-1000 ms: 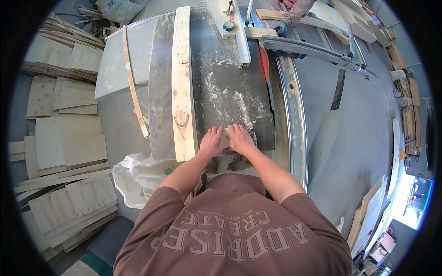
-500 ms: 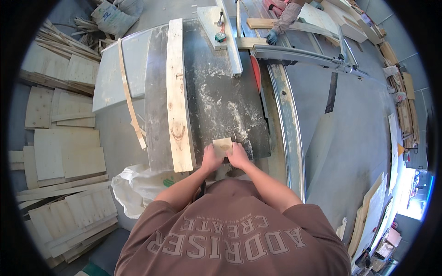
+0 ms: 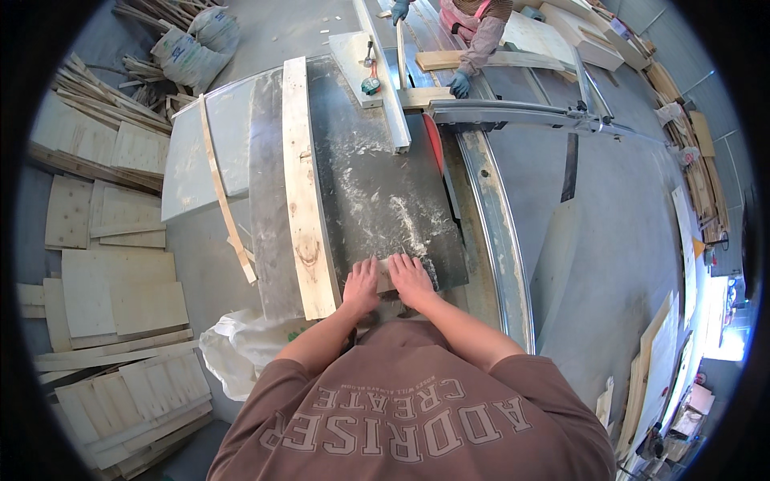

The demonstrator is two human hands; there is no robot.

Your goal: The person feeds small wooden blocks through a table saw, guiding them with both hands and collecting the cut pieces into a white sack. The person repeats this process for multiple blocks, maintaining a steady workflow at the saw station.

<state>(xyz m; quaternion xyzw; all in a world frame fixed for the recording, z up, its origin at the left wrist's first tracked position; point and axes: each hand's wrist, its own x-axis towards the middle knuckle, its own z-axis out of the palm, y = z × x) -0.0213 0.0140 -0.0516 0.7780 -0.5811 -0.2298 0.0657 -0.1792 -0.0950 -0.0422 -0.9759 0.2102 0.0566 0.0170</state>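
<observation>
At the near edge of a dark, sawdust-strewn saw table (image 3: 361,184), my left hand (image 3: 362,284) and my right hand (image 3: 410,280) grip a small wood block (image 3: 386,278) from both sides. Fingers curl over its top and hide most of it. Left of my hands, a long pale plank (image 3: 301,176) lies lengthwise on the table. Farther off, beside the metal fence (image 3: 387,100), a red curved edge (image 3: 434,143) rises at the table's right side; blade or guard, I cannot tell.
A co-worker's gloved hand (image 3: 459,83) rests on a board (image 3: 425,97) at the far side. A sliding rail (image 3: 501,216) runs along the right. A white sack (image 3: 233,353) sits near left, plywood offcuts (image 3: 112,272) beyond it. A thin strip (image 3: 216,176) leans across the left panel.
The wood block has tipped down and sunk lower between my hands, with my fingers now over its top. My view has shifted, showing more of the co-worker, including a second gloved hand.
</observation>
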